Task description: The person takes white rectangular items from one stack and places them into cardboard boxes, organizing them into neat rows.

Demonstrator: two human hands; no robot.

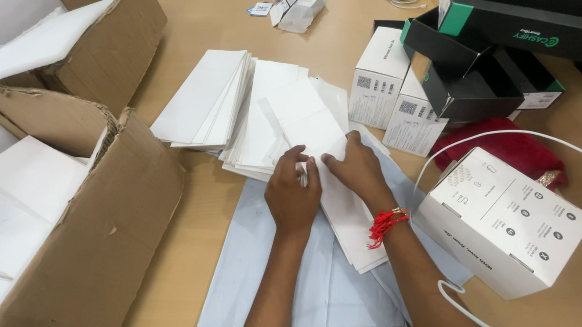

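Left hand and right hand both press flat on white sheet, fingertips pinching its near edge – sheet lies atop pale mailer bags at middle of desk. Risks, as judged: sheet creases if fold goes skewed; loose paper stacks just beside could slide or fan out if nudged. White cable runs over white box near right forearm – snag could drag box.
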